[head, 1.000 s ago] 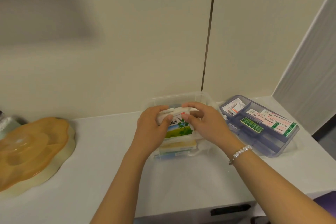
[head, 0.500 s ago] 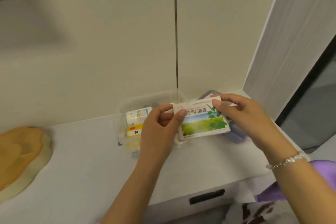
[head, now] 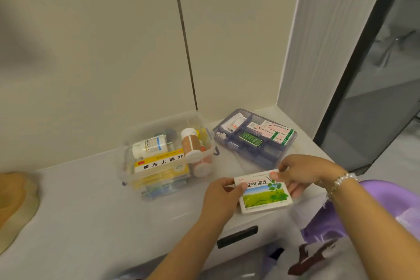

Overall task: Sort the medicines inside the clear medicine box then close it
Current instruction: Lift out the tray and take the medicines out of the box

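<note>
Both hands meet on a flat medicine carton (head: 264, 193) near the front edge of the table (head: 91, 207): the left hand (head: 223, 198) at its left end, the right hand (head: 300, 171) at its far right corner. Beyond the left hand and a little to its left stands the open medicine box (head: 167, 157), bottles and cartons lying inside. Just behind the right hand lies the divider tray (head: 255, 137), packets in its compartments, to the right of the box.

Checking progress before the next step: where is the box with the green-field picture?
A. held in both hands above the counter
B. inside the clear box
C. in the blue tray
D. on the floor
A: both hands, left hand and right hand, grip the green-field box in front of the clear box.
</note>
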